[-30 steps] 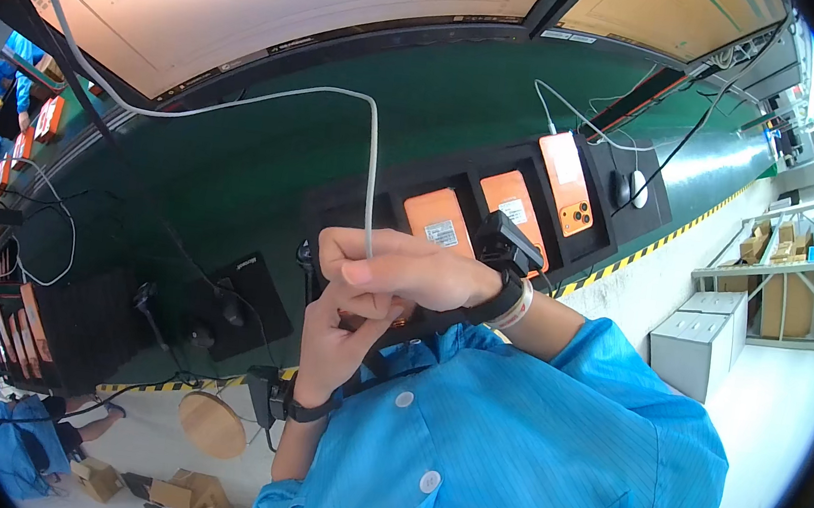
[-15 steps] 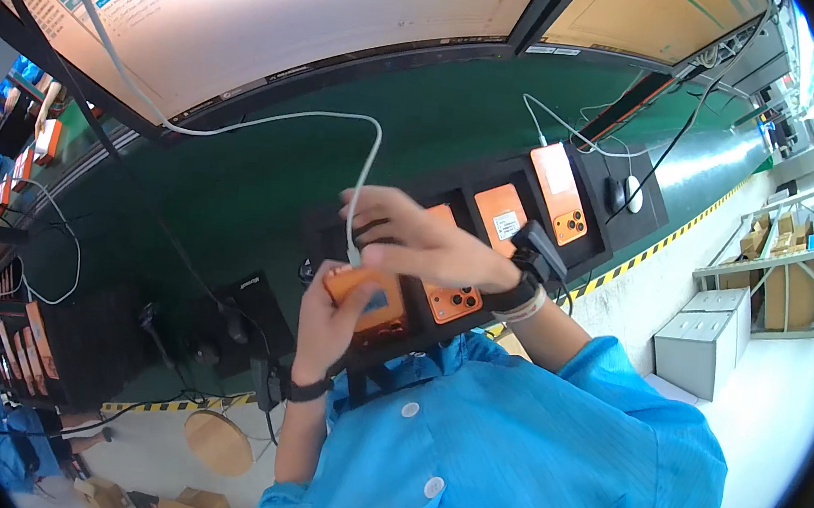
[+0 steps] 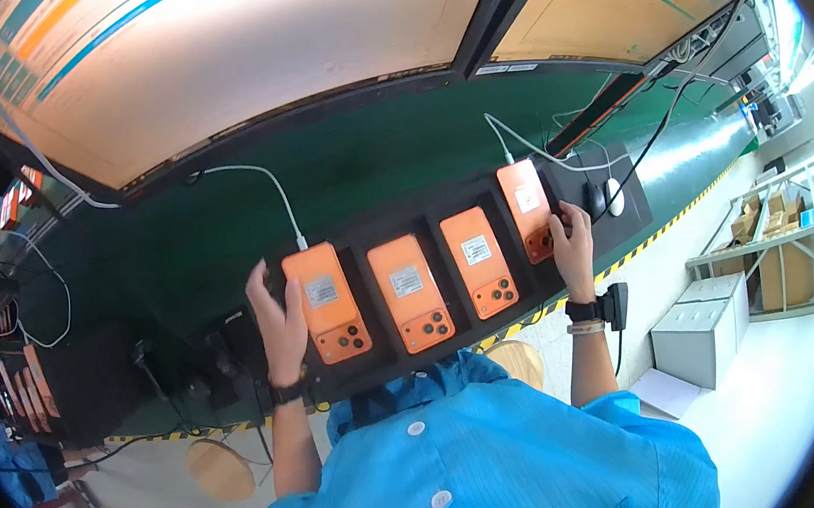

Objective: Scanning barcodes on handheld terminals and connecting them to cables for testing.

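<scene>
Four smartphones would be a row, so I name each: a leftmost orange smartphone (image 3: 327, 302) lies face down with a white cable (image 3: 282, 196) plugged into its far end. My left hand (image 3: 280, 328) is beside its left edge, thumb and fingers apart, holding nothing. Two more orange phones, one left of centre (image 3: 410, 292) and one right of centre (image 3: 479, 262), lie face down without cables. At the right, a cabled orange phone (image 3: 525, 207) has my right hand (image 3: 575, 250) at its near right edge, fingers loosely bent and apart. Whether they touch it I cannot tell.
The phones rest in a black tray (image 3: 363, 264) on a green bench (image 3: 381, 122). Large monitors (image 3: 277, 72) stand behind. Right of the tray are a white mouse (image 3: 614, 196) and a black mouse (image 3: 594, 198). Loose cables hang at the left, near a black mat (image 3: 97, 370).
The leftmost phone, held in my left hand with the right hand at its cable, now lies in the tray. My left hand has let go; my right hand has moved right to the far-right phone.
</scene>
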Available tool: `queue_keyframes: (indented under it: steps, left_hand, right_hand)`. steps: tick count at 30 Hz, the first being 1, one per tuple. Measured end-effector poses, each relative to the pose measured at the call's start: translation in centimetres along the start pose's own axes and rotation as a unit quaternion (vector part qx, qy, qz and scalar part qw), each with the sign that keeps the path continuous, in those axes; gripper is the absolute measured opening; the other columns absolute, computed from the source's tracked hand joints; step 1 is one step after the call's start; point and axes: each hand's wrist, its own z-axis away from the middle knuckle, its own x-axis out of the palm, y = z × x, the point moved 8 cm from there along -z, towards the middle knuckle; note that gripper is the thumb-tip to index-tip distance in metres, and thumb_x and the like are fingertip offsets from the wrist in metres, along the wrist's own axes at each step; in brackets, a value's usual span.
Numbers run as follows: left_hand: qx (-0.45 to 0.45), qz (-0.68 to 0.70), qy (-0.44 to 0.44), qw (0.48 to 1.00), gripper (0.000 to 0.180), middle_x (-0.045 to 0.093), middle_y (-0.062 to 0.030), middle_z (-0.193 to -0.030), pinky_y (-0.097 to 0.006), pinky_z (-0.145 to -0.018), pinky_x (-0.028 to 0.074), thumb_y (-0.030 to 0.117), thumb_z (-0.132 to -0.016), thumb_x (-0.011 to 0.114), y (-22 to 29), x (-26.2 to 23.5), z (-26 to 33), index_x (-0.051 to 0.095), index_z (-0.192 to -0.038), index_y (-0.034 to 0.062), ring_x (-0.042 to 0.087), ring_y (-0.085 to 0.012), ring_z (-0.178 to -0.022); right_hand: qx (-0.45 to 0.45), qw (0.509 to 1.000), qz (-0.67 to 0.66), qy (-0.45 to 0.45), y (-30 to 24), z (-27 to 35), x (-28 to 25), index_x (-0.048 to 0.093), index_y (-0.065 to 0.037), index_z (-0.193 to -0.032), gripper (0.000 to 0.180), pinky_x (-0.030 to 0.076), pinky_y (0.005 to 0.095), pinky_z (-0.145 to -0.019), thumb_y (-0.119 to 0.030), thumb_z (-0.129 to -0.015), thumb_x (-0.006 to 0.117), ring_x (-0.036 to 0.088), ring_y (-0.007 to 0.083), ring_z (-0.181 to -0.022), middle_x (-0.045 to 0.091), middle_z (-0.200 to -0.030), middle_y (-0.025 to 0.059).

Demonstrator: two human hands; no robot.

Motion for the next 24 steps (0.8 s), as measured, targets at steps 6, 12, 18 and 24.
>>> queue_keyframes:
  steps: [6,12,18,24]
  left_hand:
    - [-0.172,0.031,-0.104,0.979,0.063,0.053,-0.0215,-0.136,-0.035,-0.104,0.039,0.029,-0.1,0.055,0.0,0.2,8.8,0.032,-0.146,-0.0078,0.053,-0.027,-0.123]
    - [-0.2,0.032,-0.042,0.978,0.055,0.055,-0.0213,-0.135,-0.034,-0.104,0.039,0.023,-0.1,0.053,-0.3,0.0,9.5,0.038,-0.142,-0.0087,0.053,-0.0268,-0.123]
    - [-0.178,-0.014,-0.031,0.983,0.058,0.051,-0.0242,-0.14,-0.033,-0.106,0.036,0.028,-0.101,0.054,-0.6,0.0,6.7,0.039,-0.141,-0.0123,0.05,-0.0286,-0.128]
    - [-0.222,-0.065,0.008,0.973,0.06,0.05,-0.0246,-0.141,-0.034,-0.105,0.037,0.035,-0.102,0.05,-0.4,0.0,7.6,0.041,-0.14,-0.01,0.051,-0.0307,-0.127]
  right_hand:
    - [-0.002,0.996,0.077,-0.044,2.3,-2.6,-1.2,0.057,0.005,-0.123,0.041,0.05,0.0418,-0.088,-0.023,-0.094,0.06,0.062,0.0405,-0.108,0.064,-0.114,0.0269]
    - [0.024,0.992,0.076,-0.101,3.3,-3.5,-0.5,0.056,0.006,-0.124,0.041,0.05,0.0461,-0.086,-0.021,-0.092,0.059,0.063,0.0464,-0.098,0.066,-0.099,0.0318]
    - [-0.013,0.995,0.044,-0.087,2.6,-4.4,-0.3,0.055,0.006,-0.123,0.038,0.05,0.0469,-0.083,-0.016,-0.092,0.058,0.062,0.048,-0.097,0.064,-0.098,0.0332]
    - [0.028,0.993,0.023,-0.115,3.0,-4.5,0.7,0.053,0.004,-0.127,0.038,0.048,0.0418,-0.093,-0.014,-0.093,0.057,0.06,0.0438,-0.111,0.063,-0.115,0.0291]
